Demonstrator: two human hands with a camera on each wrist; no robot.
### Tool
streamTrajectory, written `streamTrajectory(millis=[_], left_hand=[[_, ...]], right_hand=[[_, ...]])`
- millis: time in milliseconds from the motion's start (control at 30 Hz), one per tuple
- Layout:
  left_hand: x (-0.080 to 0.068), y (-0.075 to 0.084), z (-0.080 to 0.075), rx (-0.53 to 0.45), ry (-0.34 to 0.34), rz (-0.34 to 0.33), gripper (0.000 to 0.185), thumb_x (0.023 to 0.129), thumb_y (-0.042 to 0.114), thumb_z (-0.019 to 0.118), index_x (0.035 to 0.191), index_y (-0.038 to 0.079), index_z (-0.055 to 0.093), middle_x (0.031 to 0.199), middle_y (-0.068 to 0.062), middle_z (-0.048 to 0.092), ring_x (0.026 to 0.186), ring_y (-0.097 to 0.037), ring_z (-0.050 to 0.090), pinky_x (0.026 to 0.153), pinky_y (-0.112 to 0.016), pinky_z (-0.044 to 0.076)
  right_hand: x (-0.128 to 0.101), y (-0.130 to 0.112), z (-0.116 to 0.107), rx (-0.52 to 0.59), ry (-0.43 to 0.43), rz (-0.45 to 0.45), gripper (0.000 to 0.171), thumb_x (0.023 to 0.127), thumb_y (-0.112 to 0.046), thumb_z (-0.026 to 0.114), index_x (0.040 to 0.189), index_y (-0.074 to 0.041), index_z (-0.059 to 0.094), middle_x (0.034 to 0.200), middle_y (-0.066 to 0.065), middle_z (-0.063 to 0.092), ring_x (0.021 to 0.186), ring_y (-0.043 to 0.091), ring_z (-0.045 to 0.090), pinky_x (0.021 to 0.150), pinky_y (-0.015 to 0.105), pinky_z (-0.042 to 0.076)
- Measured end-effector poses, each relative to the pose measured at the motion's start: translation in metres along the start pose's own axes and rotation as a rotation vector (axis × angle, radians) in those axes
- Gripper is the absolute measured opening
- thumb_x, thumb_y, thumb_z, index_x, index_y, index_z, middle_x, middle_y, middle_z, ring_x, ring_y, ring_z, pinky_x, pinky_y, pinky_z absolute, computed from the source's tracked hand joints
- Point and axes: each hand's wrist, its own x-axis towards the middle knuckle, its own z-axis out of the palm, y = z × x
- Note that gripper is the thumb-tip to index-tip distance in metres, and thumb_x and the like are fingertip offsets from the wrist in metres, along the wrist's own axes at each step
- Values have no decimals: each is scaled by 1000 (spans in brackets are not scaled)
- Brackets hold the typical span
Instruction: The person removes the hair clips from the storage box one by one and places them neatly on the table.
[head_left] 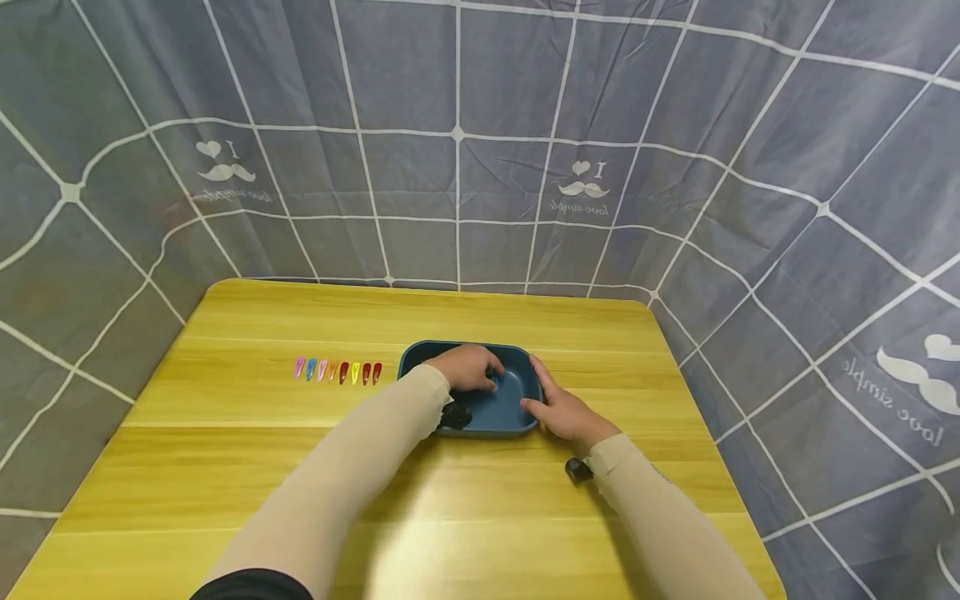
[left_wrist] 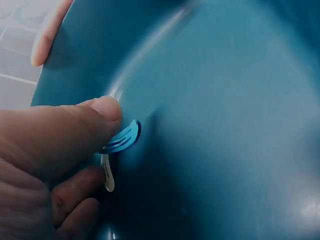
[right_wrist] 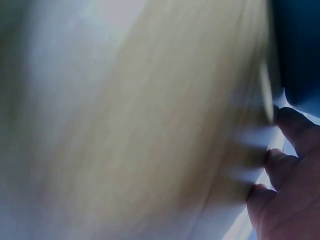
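My left hand (head_left: 467,367) reaches into a dark blue plastic basin (head_left: 510,417) on the table. In the left wrist view its thumb and fingers pinch a light blue snap hair clip (left_wrist: 125,137) just above the basin's inner surface. A pale hair clip (left_wrist: 107,174) shows right below, against the fingers and partly hidden by them. My right hand (head_left: 567,414) holds the basin's right end, thumb over the rim on the inside and fingers along the outside. In the right wrist view, fingertips (right_wrist: 290,120) show close to the basin's outer wall.
Left of the basin lies a row of several hair clips (head_left: 344,372) in pink, blue, orange, red and yellow. The wooden table (head_left: 247,467) is bounded at the back and sides by a grey curtain (head_left: 420,175) with white lines.
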Motion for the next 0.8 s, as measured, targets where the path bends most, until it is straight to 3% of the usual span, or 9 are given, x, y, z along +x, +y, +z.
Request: streamTrajectory(millis=[233, 500, 800], left_hand=[[0, 2, 5, 61, -4, 8, 33, 98, 25, 77, 130, 18, 76, 132, 0, 74, 116, -15, 69, 105, -36, 55], [-1, 6, 10, 114, 20, 6, 33, 96, 25, 80, 128, 18, 77, 128, 2, 76, 118, -16, 70, 104, -34, 55], [1, 10, 10, 149, 51, 0, 28, 95, 24, 81, 121, 17, 80, 121, 2, 78, 110, -16, 71, 100, -34, 57]], right_hand=[[1, 0, 1, -17, 7, -16, 86, 106, -44, 58, 168, -46, -2, 172, 21, 28, 153, 45, 37, 123, 63, 30], [0, 0, 3, -51, 17, -4, 86, 106, -45, 57, 167, -49, -2, 170, 22, 30, 150, 46, 42, 121, 62, 34], [-2, -2, 2, -99, 25, -7, 85, 106, -45, 56, 167, -49, -2, 169, 22, 33, 146, 45, 47, 118, 62, 38]])
